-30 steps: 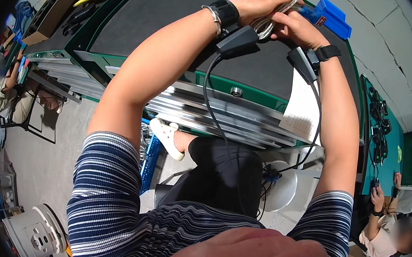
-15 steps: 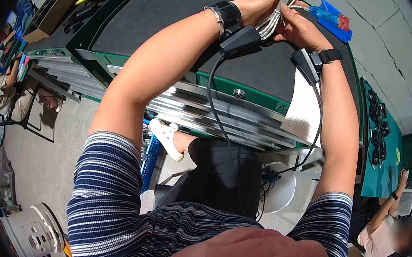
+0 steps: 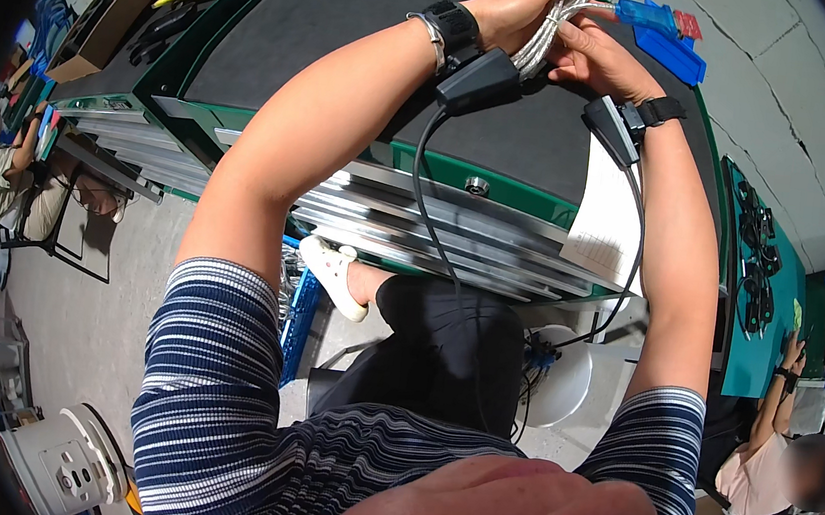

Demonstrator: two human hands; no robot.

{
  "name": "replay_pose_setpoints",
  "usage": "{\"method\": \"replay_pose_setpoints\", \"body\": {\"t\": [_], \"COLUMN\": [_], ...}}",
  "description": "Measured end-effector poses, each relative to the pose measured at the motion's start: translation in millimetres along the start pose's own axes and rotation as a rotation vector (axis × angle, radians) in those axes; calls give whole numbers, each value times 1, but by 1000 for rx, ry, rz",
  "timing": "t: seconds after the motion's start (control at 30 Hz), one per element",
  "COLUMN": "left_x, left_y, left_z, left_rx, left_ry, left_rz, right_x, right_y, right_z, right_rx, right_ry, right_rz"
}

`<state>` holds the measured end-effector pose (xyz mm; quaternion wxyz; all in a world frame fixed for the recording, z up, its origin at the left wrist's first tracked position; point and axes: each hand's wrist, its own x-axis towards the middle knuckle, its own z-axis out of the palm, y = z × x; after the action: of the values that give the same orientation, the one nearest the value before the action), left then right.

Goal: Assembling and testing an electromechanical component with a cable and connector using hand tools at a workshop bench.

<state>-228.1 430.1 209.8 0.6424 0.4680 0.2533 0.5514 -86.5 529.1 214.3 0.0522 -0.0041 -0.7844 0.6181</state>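
Over the far edge of the bench, both hands are on a looped bundle of silvery cable [image 3: 538, 50]. My left hand [image 3: 511, 15] is closed on the bundle's left side. My right hand [image 3: 602, 60] grips it from the right, thumb toward the loops, its fingers partly hidden. From the bundle a short length of cable runs right to a translucent blue connector [image 3: 647, 18] with a red end, above my right hand. Each wrist wears a black strap with a black cabled device; the left device [image 3: 478, 81] hangs close below the bundle.
The dark mat [image 3: 345, 34] covers a green-edged bench with drawers. A blue bin [image 3: 673, 57] sits beyond my right hand, and a lined paper sheet [image 3: 605, 227] hangs over the front edge. Cardboard box [image 3: 106, 14] stands left. A white bucket [image 3: 561, 379] is below; two people work at the sides.
The blue connector has shifted slightly left and up, and the cable loops have turned a little in my hands. At right, the other person's arms have moved.
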Motion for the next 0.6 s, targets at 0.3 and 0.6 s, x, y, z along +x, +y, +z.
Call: {"method": "replay_pose_setpoints", "body": {"t": [0.3, 0.6], "left_x": [0, 0], "left_y": [5, 3], "left_z": [1, 7], "left_rx": [138, 47], "left_ry": [88, 85], "left_rz": [-35, 4], "right_x": [4, 2], "right_y": [0, 7], "right_z": [-4, -2], "right_rx": [15, -119], "right_ry": [-15, 126], "right_rz": [31, 37]}}
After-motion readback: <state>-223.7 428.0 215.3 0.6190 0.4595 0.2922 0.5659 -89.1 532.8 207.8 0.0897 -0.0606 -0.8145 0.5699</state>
